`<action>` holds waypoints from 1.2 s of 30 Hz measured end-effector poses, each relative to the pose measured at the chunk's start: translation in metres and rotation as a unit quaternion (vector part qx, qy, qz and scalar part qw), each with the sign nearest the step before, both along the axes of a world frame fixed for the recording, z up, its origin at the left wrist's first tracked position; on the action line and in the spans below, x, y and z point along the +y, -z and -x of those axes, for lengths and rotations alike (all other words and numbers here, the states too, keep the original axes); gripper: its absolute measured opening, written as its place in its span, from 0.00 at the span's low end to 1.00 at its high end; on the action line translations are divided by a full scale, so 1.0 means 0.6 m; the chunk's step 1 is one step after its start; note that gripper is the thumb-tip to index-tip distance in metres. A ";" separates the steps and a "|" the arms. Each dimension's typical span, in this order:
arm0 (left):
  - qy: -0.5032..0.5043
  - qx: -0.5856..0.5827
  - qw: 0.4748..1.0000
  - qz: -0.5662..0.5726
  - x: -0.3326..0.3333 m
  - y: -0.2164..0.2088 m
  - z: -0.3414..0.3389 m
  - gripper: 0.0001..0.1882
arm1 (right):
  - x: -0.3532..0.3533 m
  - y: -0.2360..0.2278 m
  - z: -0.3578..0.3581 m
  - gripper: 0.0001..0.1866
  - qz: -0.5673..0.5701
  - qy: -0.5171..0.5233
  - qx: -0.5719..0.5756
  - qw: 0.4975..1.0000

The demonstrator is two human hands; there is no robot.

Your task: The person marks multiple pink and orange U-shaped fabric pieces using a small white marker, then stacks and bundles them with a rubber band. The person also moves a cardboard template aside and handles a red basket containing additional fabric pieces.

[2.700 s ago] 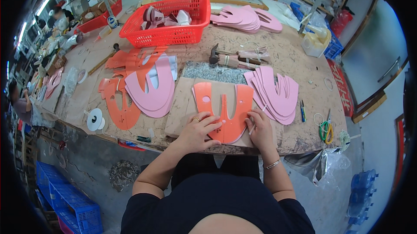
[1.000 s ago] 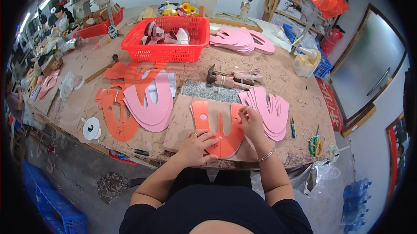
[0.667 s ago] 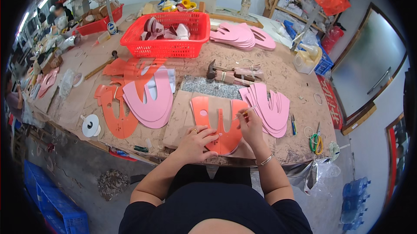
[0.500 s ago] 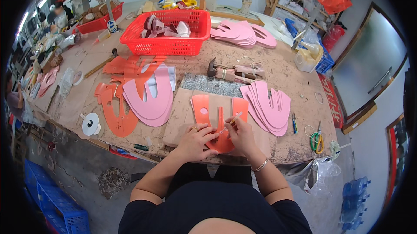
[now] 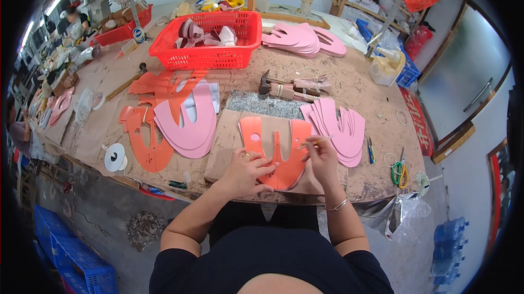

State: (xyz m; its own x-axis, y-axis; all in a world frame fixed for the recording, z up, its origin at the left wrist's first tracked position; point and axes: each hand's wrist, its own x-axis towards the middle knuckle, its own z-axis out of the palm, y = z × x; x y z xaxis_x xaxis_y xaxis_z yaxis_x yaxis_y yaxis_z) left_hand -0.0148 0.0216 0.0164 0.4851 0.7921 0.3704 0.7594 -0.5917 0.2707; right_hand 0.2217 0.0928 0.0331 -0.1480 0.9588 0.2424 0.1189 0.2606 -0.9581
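A curved orange template with slots and a round hole lies on a brown board right in front of me. My left hand rests on the template's left part with its fingers stretched out flat. At its right edge, my right hand is closed around a slim pen, held slanting. The pen's tip is largely hidden by the fingers. A fanned stack of pink cut pieces lies just beyond my right hand. Left of the board, more pink pieces partly overlap other orange templates.
A red basket holding rolled pieces stands at the back. A hammer lies beside tied pink strips. Scissors and a small blue tool lie on the right; a white spool sits at the left front edge.
My right hand has moved right with the pen, from the template's middle slot to its right edge. My left hand stays on the template.
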 end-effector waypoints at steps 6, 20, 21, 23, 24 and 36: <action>0.036 -0.015 0.999 0.013 0.018 -0.015 0.002 0.23 | -0.004 0.027 -0.058 0.08 0.005 0.064 0.107 0.992; -0.167 -0.090 0.971 -0.148 0.063 -0.030 0.035 0.08 | -0.025 0.076 -0.086 0.08 0.015 0.104 0.171 0.980; -0.210 -0.106 0.945 -0.228 0.078 -0.057 0.060 0.07 | -0.027 0.078 -0.089 0.08 0.015 0.106 0.178 0.978; -0.296 -0.101 0.882 -0.351 0.110 -0.099 0.142 0.08 | -0.032 0.073 -0.090 0.08 0.022 0.109 0.170 0.979; -0.336 -0.084 0.851 -0.395 0.118 -0.104 0.190 0.10 | -0.033 0.072 -0.091 0.08 0.020 0.104 0.166 0.980; -0.292 0.021 0.913 -0.285 -0.035 0.008 0.225 0.17 | -0.032 0.071 -0.087 0.11 -0.004 0.099 0.154 0.983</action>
